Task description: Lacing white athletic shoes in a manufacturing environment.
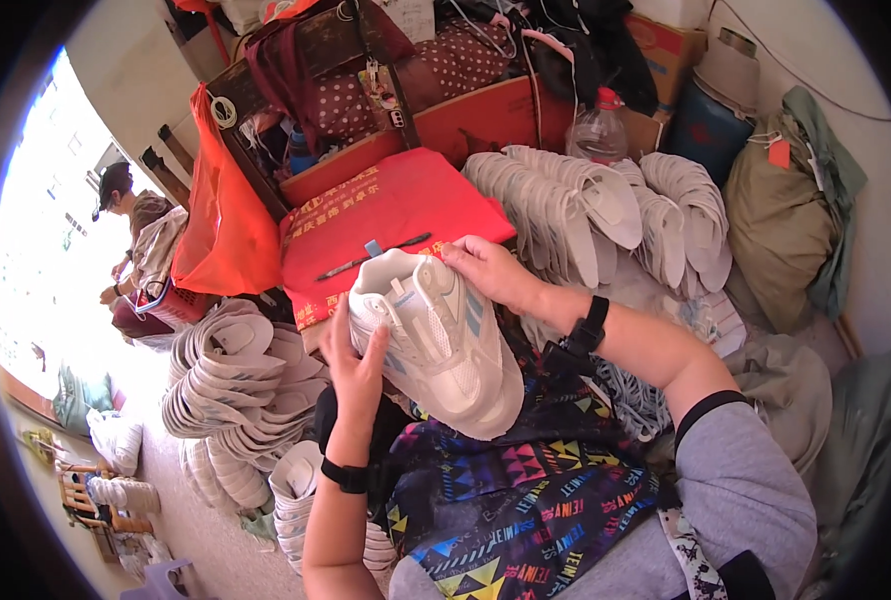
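A white shoe upper (pixel 451 360) with pale blue stripes on its sides hangs above my lap, its toe pointing toward me. My left hand (pixel 356 360) holds it at the left side of the collar, thumb on the outside. At the opposite edge of the opening, my right hand (pixel 486 270) pinches it between thumb and fingers. A small blue tab (pixel 373 248) sticks up at the heel. Just behind the shoe upper, a thin dark pen-like tool (pixel 351 267) lies on a red sheet (pixel 396 195) with yellow print.
Nested stacks of white shoe uppers stand at the left (pixel 226 365) and back right (pixel 566 200). A bundle of laces (pixel 631 400) lies beside my right arm. An orange bag (pixel 228 220) hangs at the left; beyond it sits another person (pixel 146 240). A plastic bottle (pixel 598 130) stands at the back.
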`<action>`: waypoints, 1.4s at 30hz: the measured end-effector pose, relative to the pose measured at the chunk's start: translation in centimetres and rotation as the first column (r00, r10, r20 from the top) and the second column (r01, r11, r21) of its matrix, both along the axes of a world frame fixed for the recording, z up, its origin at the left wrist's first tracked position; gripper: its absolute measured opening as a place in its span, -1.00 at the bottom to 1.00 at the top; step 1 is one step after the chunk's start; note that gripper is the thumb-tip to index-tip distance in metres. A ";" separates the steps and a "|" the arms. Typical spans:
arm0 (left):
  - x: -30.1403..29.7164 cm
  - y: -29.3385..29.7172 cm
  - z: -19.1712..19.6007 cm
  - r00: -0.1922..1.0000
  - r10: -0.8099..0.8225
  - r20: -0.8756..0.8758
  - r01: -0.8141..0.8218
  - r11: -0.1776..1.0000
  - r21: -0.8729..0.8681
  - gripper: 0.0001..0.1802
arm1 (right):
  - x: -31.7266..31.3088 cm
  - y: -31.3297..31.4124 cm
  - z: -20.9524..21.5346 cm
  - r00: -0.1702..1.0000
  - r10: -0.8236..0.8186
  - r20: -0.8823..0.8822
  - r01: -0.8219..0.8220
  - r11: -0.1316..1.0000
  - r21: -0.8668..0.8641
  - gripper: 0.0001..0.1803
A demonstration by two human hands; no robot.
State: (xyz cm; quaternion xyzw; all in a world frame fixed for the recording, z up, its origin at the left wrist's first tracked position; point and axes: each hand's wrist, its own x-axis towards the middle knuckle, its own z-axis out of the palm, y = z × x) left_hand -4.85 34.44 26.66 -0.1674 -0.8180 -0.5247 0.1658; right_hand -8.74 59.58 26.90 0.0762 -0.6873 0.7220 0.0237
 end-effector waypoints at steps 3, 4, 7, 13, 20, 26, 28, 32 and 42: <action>0.7 2.3 0.0 0.977 -0.177 0.123 0.114 0.908 0.403 -0.14 | 1.5 -1.3 2.5 0.999 0.030 0.032 -0.027 0.996 -0.079 -0.52; 0.7 2.6 0.2 0.970 -0.203 0.133 0.135 0.908 0.397 -0.07 | 1.7 -1.6 3.0 0.999 0.028 0.036 -0.025 0.997 -0.079 -0.52; 0.1 3.6 1.5 0.997 -0.072 0.028 0.062 0.963 0.261 -0.03 | 1.3 -1.8 3.8 0.996 0.076 -0.046 -0.082 0.988 -0.133 -0.44; -0.9 4.8 -0.8 0.999 0.022 0.038 -0.025 0.998 0.064 0.05 | -1.6 -1.2 0.8 0.964 0.038 -0.263 0.011 0.983 0.181 -0.36; 1.9 4.3 -3.6 0.907 -0.291 0.304 0.140 0.890 0.433 -0.04 | 3.8 -2.0 -2.5 0.955 -0.010 -0.295 0.095 0.957 0.274 -0.48; 1.5 3.8 -3.8 0.860 -0.361 0.360 0.174 0.872 0.458 0.00 | 3.3 -1.9 -2.7 0.938 -0.003 -0.347 0.128 0.933 0.338 -0.44; 1.2 3.7 -3.8 0.817 -0.388 0.428 0.154 0.860 0.487 0.00 | 2.9 -1.9 -3.2 0.952 0.021 -0.304 0.091 0.932 0.350 -0.40; 0.6 3.8 -5.9 0.814 -0.370 0.447 0.135 0.870 0.475 -0.01 | 1.9 -2.0 -5.6 0.987 0.065 -0.150 -0.004 0.927 0.376 -0.32; 0.3 2.8 -6.5 0.961 -0.058 0.272 0.061 0.998 -0.002 -0.26 | 1.8 -1.5 -4.9 0.989 0.006 -0.149 0.047 0.936 0.350 -0.37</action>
